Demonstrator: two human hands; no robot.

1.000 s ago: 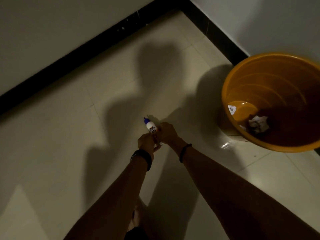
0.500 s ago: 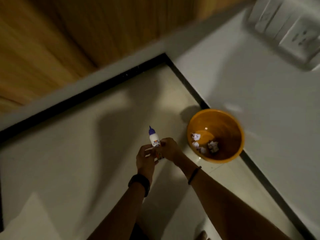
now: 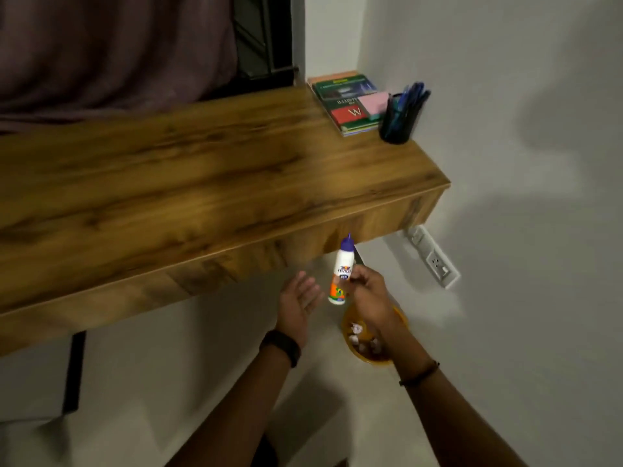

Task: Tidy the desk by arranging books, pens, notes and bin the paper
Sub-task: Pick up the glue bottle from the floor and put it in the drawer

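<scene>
My right hand (image 3: 369,294) grips a white glue bottle (image 3: 341,273) with a purple cap, held upright just below the front edge of the wooden desk (image 3: 188,183). Beside the bottle, my left hand (image 3: 298,298) is open with its fingers spread and is not touching it. At the desk's far right corner lies a stack of books (image 3: 344,102) with a pink pad of notes (image 3: 373,102) on top, and next to it stands a dark pen holder (image 3: 397,119) full of blue pens. Below my right hand, on the floor, stands an orange bin (image 3: 354,345) with crumpled paper inside.
A white wall (image 3: 522,163) borders the desk on the right, with a socket strip (image 3: 435,259) under the desk corner. A purple curtain (image 3: 111,48) hangs behind the desk. Pale floor lies under the desk, and a dark desk leg (image 3: 75,372) stands at left.
The view has risen from the floor and bin to the desk. The glue bottle has come up with my right hand, and my left hand has let go and opened.
</scene>
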